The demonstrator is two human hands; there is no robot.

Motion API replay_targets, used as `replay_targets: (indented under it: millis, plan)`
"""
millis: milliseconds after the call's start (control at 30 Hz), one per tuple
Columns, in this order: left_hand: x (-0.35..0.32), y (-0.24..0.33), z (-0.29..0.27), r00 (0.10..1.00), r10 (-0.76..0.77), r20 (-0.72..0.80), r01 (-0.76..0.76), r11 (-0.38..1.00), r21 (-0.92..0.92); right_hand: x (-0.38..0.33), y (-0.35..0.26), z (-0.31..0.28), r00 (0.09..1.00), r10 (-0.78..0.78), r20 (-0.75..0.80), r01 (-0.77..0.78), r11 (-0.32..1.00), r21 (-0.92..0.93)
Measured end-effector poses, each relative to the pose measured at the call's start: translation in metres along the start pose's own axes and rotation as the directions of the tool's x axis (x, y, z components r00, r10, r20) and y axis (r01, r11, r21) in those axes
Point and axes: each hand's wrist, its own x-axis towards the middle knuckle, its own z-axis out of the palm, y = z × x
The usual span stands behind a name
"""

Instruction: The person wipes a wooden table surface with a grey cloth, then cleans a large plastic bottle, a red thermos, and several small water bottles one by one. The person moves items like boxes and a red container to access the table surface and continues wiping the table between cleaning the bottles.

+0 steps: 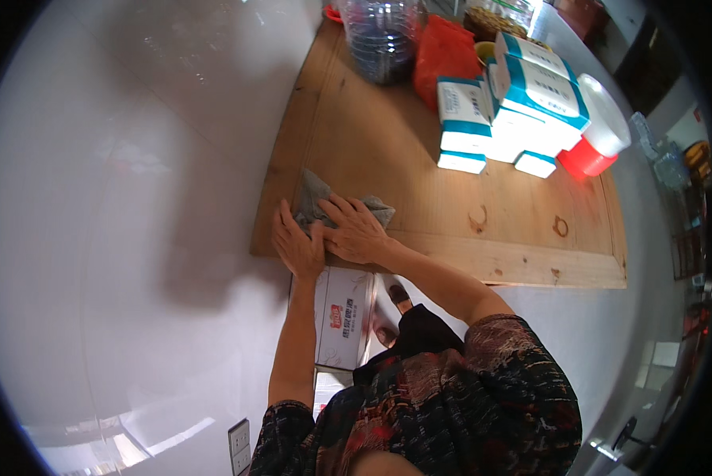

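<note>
A crumpled grey cloth (315,193) lies on the near left corner of the wooden table (388,170). My right hand (356,232) presses down on it with bent fingers, gathering part of the cloth beneath the palm. Beside it, my left hand (299,247) rests at the table's left edge, fingers stretched out and apart, its thumb close to the right hand. The cloth's left part touches or lies just next to my left fingers. What is under my right palm is hidden.
White and teal tissue packs (538,83) are stacked at the far right, next to a red-and-white tub (602,127). A red plastic bag (443,55) and a large clear plastic jar (380,40) with dark contents stand behind. Below the near edge is a white carton (344,317).
</note>
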Motion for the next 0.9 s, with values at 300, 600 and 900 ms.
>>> replay_targets:
  millis: [300,600,900]
  plan:
    - [-0.003,0.008,-0.002,0.973,-0.108,0.202,0.029,0.933,0.359,-0.151,0.064,-0.113,0.847,0.532,-0.018,-0.502,0.787,-0.359]
    - [0.000,0.016,0.000,0.969,-0.121,0.216,0.043,0.941,0.335,-0.298,0.130,-0.168,0.526,0.765,-0.372,-0.782,0.262,-0.566]
    - [0.002,0.016,-0.009,0.964,-0.181,0.194,0.137,0.966,0.220,-0.119,0.032,-0.105,0.977,0.196,0.084,-0.176,0.963,-0.204]
